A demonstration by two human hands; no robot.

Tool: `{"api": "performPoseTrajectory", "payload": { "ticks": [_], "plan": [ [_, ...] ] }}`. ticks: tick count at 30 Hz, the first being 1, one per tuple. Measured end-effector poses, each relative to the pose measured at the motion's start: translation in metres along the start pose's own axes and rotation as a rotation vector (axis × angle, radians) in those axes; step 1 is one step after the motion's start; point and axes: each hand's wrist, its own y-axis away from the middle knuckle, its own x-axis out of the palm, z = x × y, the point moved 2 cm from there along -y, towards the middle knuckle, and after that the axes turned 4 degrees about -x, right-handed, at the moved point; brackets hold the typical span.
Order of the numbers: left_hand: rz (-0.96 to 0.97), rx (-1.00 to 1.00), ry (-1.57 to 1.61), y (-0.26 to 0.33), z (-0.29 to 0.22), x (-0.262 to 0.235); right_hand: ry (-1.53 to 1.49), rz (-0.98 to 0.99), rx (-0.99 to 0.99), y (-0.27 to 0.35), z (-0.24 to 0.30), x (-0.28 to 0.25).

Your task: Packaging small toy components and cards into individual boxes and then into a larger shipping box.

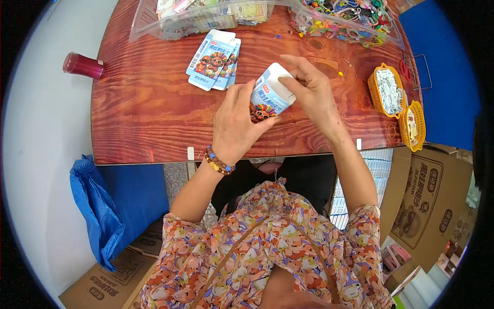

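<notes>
A small light-blue and white cardboard box [269,99], printed with a cartoon figure with rainbow-coloured hair, is held above the near middle of the table. My left hand [231,121] is closed around its left side, thumb across the lower front. At the upper end, my right hand [314,95] grips the white flap, its thumb on the face and the index finger stretched past the edge. Beyond my left hand lie several matching flattened boxes [210,61], overlapping in a loose stack. The held box's back and what is inside it are hidden.
A clear bin of small packets [206,20] and another of colourful cords and trinkets [350,20] stand at the far edge. Yellow baskets [374,98] sit at right near red-handled scissors [405,68]. A dark red jar [84,65] lies at left on the wooden table [149,118].
</notes>
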Motion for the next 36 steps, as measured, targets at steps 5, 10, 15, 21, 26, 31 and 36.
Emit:
{"api": "performPoseTrajectory", "payload": {
  "ticks": [5,10,15,21,26,31,36],
  "plan": [
    [-0.101,-0.11,0.102,-0.001,0.0,0.002,-0.044,-0.333,-0.096,0.027,0.005,0.001],
    [-0.137,-0.152,0.171,-0.003,-0.007,0.018,0.168,-0.304,-0.23,0.047,-0.031,0.028],
    [0.039,-0.235,0.554,0.004,0.006,0.019,-0.248,-0.203,-0.034,0.041,-0.029,0.014],
    [0.113,-0.097,0.516,0.004,0.009,0.011,-0.135,-0.029,-0.176,0.026,-0.024,-0.009],
    [0.14,0.008,0.432,0.001,0.007,0.009,-0.002,0.042,-0.28,0.022,-0.024,-0.018],
    [0.267,-0.199,0.723,0.004,0.015,0.016,-0.104,0.057,-0.193,0.03,-0.017,-0.013],
    [0.273,-0.223,0.742,0.006,0.012,0.014,-0.294,0.011,-0.05,0.023,0.009,-0.015]
  ]
}}
